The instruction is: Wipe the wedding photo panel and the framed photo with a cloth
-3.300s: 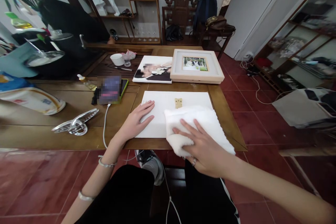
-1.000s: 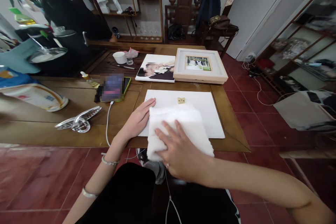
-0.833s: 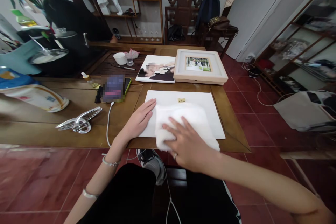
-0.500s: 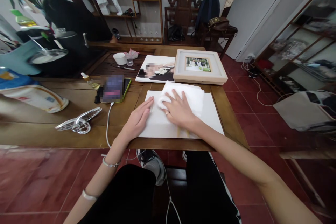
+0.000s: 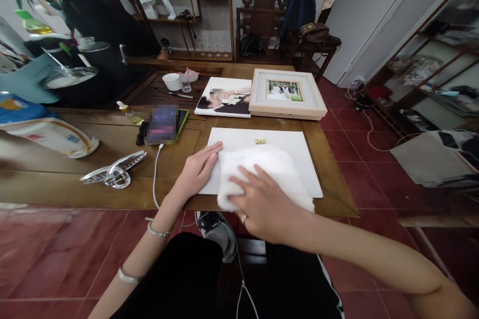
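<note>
A white flat board (image 5: 288, 147) with a small gold hanger (image 5: 260, 141) at its far edge lies on the wooden table (image 5: 112, 184). My left hand (image 5: 196, 172) lies flat and open on the board's left edge. My right hand (image 5: 264, 204) presses a folded white cloth (image 5: 269, 167) onto the board's near part, fingers spread over the cloth.
Beyond the board lie an unframed photo print (image 5: 224, 97) and a pale framed photo (image 5: 285, 92). To the left are a phone on a cable (image 5: 162, 124), a metal ornament (image 5: 114, 172), a small bottle (image 5: 125, 111), a white cup (image 5: 172, 81) and a bag (image 5: 52, 134).
My right hand swept the cloth from the board's near edge up to its far edge half a second ago, then pulled it back toward me. My left hand stayed put.
</note>
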A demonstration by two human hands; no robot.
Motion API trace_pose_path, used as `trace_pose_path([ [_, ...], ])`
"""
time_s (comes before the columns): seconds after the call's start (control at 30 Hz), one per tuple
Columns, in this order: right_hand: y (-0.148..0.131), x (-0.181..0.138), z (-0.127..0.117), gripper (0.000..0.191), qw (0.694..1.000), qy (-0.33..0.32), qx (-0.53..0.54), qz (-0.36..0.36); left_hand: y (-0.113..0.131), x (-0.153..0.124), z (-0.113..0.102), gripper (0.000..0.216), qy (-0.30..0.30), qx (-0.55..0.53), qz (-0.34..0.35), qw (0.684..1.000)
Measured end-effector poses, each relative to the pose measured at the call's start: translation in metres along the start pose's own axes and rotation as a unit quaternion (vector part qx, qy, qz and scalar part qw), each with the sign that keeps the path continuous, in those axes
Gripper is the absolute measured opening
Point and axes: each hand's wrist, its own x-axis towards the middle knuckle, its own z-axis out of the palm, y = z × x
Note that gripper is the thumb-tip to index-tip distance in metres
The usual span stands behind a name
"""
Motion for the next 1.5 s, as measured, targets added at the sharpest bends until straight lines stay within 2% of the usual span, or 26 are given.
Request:
trace_pose_path([
  [0.1, 0.029, 0.014, -0.006, 0.033, 0.995, 0.008, -0.011, 0.099, -0.003, 0.001, 0.003, 0.041, -0.007, -0.002, 0.004, 1.0],
  [0.17, 0.05, 0.032, -0.009, 0.034, 0.991, 0.018, -0.015, 0.13, -0.004, 0.001, 0.004, 0.038, -0.005, -0.007, 0.003, 1.0],
  [0.3, 0.075, 0.08, -0.009, 0.034, 0.994, 0.048, -0.018, 0.102, -0.003, 0.002, 0.004, 0.037, -0.004, -0.007, 0.002, 1.0],
  [0.43, 0.075, 0.13, -0.003, 0.032, 0.997, 0.055, -0.003, 0.045, -0.002, 0.002, 0.002, 0.035, -0.006, 0.006, -0.002, 1.0],
  [0.57, 0.07, 0.143, -0.002, 0.027, 0.998, 0.055, -0.004, 0.043, -0.004, 0.002, 0.001, 0.034, -0.01, -0.001, -0.001, 1.0],
  [0.67, 0.077, 0.124, -0.006, 0.027, 0.996, 0.06, -0.004, 0.069, -0.005, 0.001, 0.003, 0.035, -0.003, -0.011, 0.003, 1.0],
  [1.0, 0.138, 0.008, -0.013, 0.031, 0.979, 0.096, -0.016, 0.181, -0.005, 0.001, 0.003, 0.035, -0.001, -0.02, 0.009, 1.0],
  [1.17, 0.155, -0.011, -0.004, 0.033, 0.982, 0.105, -0.002, 0.154, -0.005, 0.001, 0.003, 0.034, -0.002, -0.015, 0.009, 1.0],
  [1.33, 0.136, -0.018, 0.001, 0.026, 0.987, 0.1, -0.019, 0.127, -0.005, 0.0, 0.001, 0.035, -0.011, -0.013, 0.003, 1.0],
  [1.5, 0.082, -0.059, -0.003, 0.019, 0.995, 0.048, 0.002, 0.091, -0.004, 0.0, 0.001, 0.035, -0.012, -0.01, -0.001, 1.0],
])
